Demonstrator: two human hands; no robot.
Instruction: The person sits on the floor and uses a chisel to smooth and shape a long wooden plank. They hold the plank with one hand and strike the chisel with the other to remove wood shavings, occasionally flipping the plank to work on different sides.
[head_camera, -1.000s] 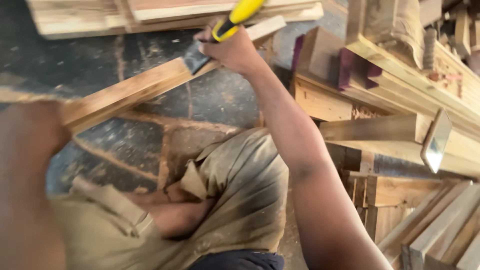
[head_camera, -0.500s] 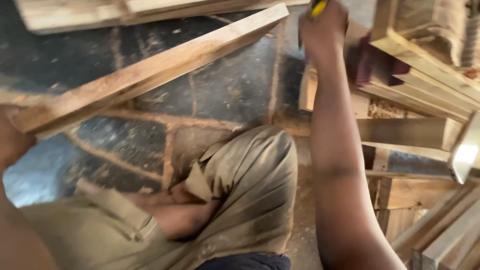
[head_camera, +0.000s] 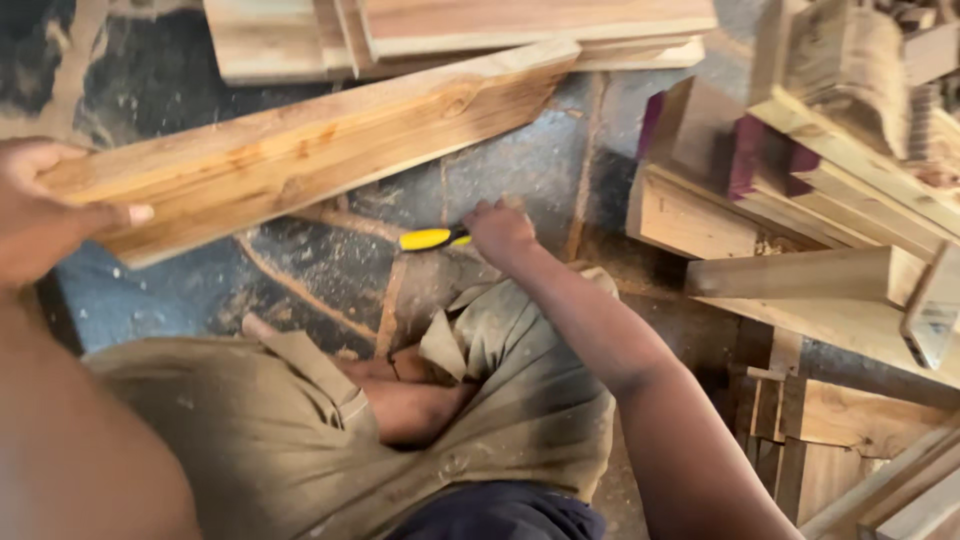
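My left hand (head_camera: 45, 205) grips the near end of a long pale wooden plank (head_camera: 320, 145), which slants up and away to the right above the dusty floor. My right hand (head_camera: 500, 232) is low, just past my knee, closed on a tool with a yellow and black handle (head_camera: 432, 239). The handle points left; the tool's head is hidden behind my hand. I sit with khaki-clad legs (head_camera: 500, 400) folded under me.
More planks (head_camera: 460, 30) lie stacked at the top. Piles of cut timber blocks and boards (head_camera: 800, 200) crowd the right side. The dark stone floor (head_camera: 300, 270) carries sawdust.
My right hand has come down from high by the plank's far end to floor level near my knee, still with the tool. The plank now sits closer and larger in view.
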